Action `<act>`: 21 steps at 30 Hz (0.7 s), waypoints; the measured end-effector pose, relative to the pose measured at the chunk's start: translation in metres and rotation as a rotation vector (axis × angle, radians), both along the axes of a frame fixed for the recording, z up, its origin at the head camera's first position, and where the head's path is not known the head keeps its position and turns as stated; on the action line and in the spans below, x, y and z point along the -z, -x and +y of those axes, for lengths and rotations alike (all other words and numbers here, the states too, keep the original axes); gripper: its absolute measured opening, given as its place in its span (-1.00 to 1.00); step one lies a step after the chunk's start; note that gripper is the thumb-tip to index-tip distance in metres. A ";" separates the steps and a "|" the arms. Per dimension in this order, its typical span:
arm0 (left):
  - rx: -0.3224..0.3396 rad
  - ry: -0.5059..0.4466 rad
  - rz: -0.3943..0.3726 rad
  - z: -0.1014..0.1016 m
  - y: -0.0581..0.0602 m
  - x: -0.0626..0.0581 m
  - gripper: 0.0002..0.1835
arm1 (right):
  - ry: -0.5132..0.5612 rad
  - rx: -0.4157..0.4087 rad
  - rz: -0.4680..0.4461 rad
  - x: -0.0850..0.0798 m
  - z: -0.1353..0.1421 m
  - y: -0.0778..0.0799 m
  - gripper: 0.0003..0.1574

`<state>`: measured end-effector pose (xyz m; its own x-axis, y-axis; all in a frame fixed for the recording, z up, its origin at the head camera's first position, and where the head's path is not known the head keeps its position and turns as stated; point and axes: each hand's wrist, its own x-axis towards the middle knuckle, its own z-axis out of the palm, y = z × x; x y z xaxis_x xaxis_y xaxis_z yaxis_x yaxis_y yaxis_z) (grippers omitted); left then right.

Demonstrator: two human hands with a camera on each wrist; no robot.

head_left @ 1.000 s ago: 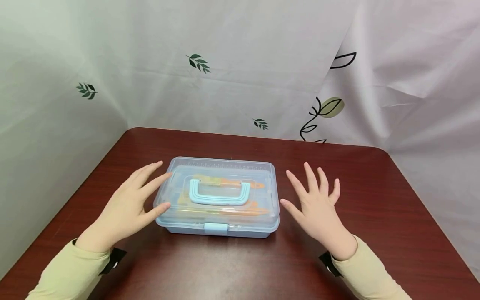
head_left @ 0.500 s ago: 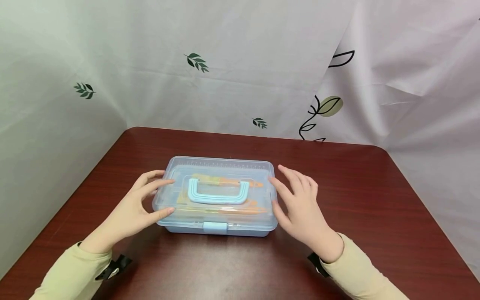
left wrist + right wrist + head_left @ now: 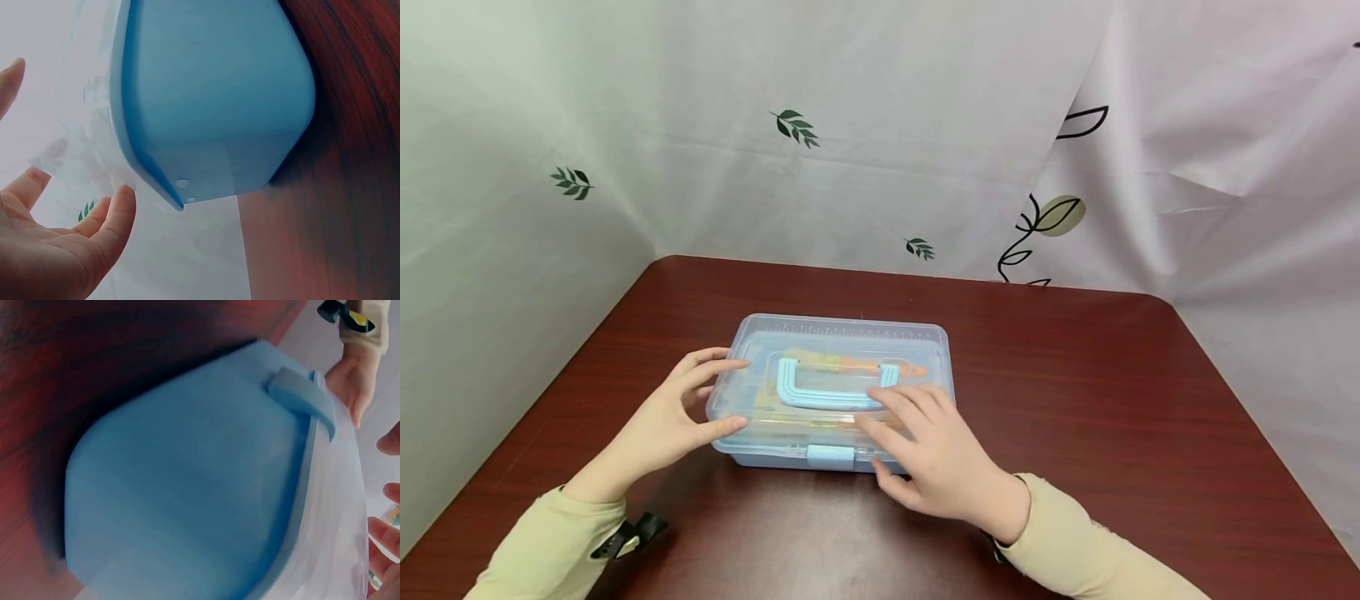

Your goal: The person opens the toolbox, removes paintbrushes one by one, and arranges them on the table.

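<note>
A clear-lidded plastic storage box [image 3: 763,457] with a light blue base lies on the table, lid down. Its blue carrying handle [image 3: 835,400] lies flat on top, and a blue latch [image 3: 831,456] sits at the front middle. Orange and yellow pen-like items [image 3: 865,364] show through the lid. My left hand [image 3: 651,429] is at the box's left end, thumb near the front corner and fingers spread along the lid's edge. My right hand [image 3: 943,454] is over the front right of the lid, fingers loosely bent, the thumb low near the front edge right of the latch.
The dark red wooden table [image 3: 1075,400] has rounded far corners. A pale curtain [image 3: 880,167] with leaf prints hangs behind it and along both sides. Black straps [image 3: 628,535] are on the wrists.
My right hand has moved left, from beside the box to over its front right part, close to the latch. My left hand has shifted slightly in to the box's left end.
</note>
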<state>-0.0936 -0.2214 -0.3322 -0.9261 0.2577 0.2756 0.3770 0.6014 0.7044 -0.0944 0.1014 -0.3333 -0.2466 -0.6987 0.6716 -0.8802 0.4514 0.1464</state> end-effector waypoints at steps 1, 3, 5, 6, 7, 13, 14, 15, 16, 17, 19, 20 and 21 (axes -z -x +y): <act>0.000 -0.002 -0.011 0.000 0.000 0.000 -0.37 | -0.015 -0.010 0.004 0.001 -0.003 -0.001 -0.47; 0.000 -0.011 -0.043 -0.001 0.000 0.000 -0.36 | -0.037 -0.025 0.018 0.002 -0.008 -0.004 -0.45; 0.001 -0.020 -0.078 -0.002 0.000 0.000 -0.34 | -0.051 -0.039 0.030 0.004 -0.012 -0.006 -0.50; 0.002 -0.024 -0.093 -0.003 0.000 0.000 -0.34 | -0.059 -0.043 0.036 0.005 -0.014 -0.007 -0.54; 0.004 -0.029 -0.109 -0.003 0.000 0.000 -0.33 | -0.065 -0.050 0.044 0.006 -0.016 -0.007 -0.57; 0.025 -0.042 -0.111 -0.004 0.001 0.003 -0.33 | -0.106 -0.061 0.107 0.013 -0.023 -0.009 -0.62; 0.028 -0.044 -0.102 -0.004 0.001 0.003 -0.33 | -0.113 -0.058 0.115 0.014 -0.023 -0.009 -0.62; 0.030 -0.046 -0.092 -0.004 0.001 0.004 -0.33 | -0.121 -0.054 0.122 0.015 -0.024 -0.009 -0.61; 0.031 -0.046 -0.082 -0.004 0.002 0.005 -0.33 | -0.128 -0.051 0.132 0.015 -0.025 -0.009 -0.61; 0.033 -0.048 -0.075 -0.004 0.002 0.006 -0.33 | -0.136 -0.049 0.141 0.016 -0.025 -0.010 -0.61; 0.035 -0.052 -0.067 -0.004 0.002 0.007 -0.34 | -0.155 -0.042 0.162 0.018 -0.027 -0.009 -0.61; 0.037 -0.056 -0.065 -0.004 0.002 0.008 -0.34 | -0.165 -0.039 0.169 0.019 -0.027 -0.009 -0.61; 0.038 -0.059 -0.063 -0.005 0.002 0.009 -0.34 | -0.179 -0.035 0.177 0.020 -0.028 -0.009 -0.61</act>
